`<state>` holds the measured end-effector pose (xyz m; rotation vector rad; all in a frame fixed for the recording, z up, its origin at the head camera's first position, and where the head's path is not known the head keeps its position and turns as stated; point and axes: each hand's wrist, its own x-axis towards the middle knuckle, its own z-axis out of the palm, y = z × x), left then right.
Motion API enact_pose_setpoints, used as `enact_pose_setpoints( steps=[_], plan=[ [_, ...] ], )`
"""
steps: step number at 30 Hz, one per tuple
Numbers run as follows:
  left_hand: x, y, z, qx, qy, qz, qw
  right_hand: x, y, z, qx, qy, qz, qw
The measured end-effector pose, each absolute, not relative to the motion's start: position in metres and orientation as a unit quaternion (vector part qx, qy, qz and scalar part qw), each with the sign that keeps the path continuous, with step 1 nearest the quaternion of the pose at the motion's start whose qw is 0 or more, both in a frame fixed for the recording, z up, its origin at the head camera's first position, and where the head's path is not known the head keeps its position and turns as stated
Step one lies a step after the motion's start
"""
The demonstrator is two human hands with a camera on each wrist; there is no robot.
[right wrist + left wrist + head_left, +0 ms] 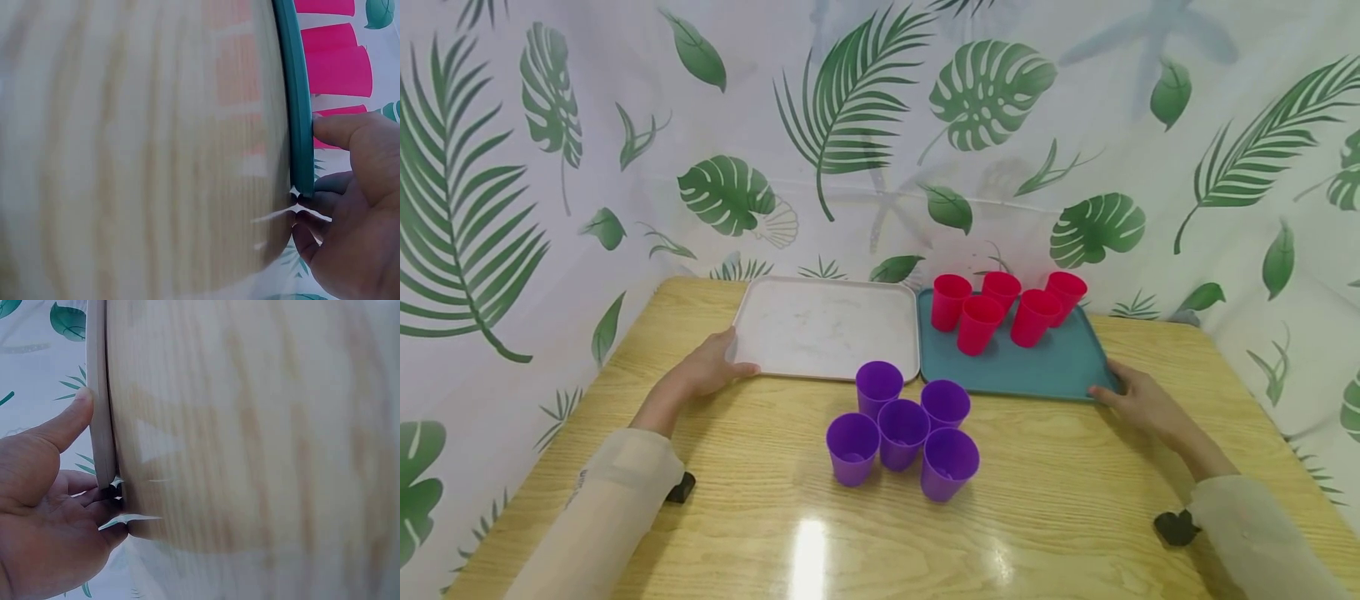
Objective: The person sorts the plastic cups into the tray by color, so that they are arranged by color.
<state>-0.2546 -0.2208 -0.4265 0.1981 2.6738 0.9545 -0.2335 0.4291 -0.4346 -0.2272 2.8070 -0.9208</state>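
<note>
My left hand (709,363) grips the near left corner of a white tray (820,329). In the left wrist view its thumb presses the tray's rim (100,425) and the other fingers curl around the corner by the table. A teal tray (1022,375) lies against the white one, and my right hand (1138,402) holds its near right corner, thumb on the rim (301,125), fingers curled at its end. Several red cups (981,325) stand upright on the teal tray, toward its back left. The white tray carries nothing. Fingertips under the tray corners are partly hidden.
Several purple cups (903,433) stand upright in a cluster on the wooden table (737,533), in front of where the trays meet. A white cloth (880,108) printed with green leaves hangs behind the table and along its sides.
</note>
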Motion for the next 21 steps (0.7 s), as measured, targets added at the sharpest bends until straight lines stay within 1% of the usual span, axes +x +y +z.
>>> enact_pose_setpoints(
  steps=[6, 15, 21],
  plan=[
    [-0.2554, -0.2180, -0.4246, 0.076, 0.932, 0.325, 0.141, -0.2299, 0.4329, -0.4363, -0.083, 0.950, -0.289, 0.087],
    [-0.2554, -0.2166, -0.4199, 0.075, 0.937, 0.305, 0.153, -0.2253, 0.4344, -0.4335, -0.072, 0.954, -0.268, 0.112],
    [-0.2553, -0.2155, -0.4172, 0.075, 0.943, 0.289, 0.146, -0.2288, 0.4367, -0.4339, -0.071, 0.953, -0.271, 0.117]
  ],
)
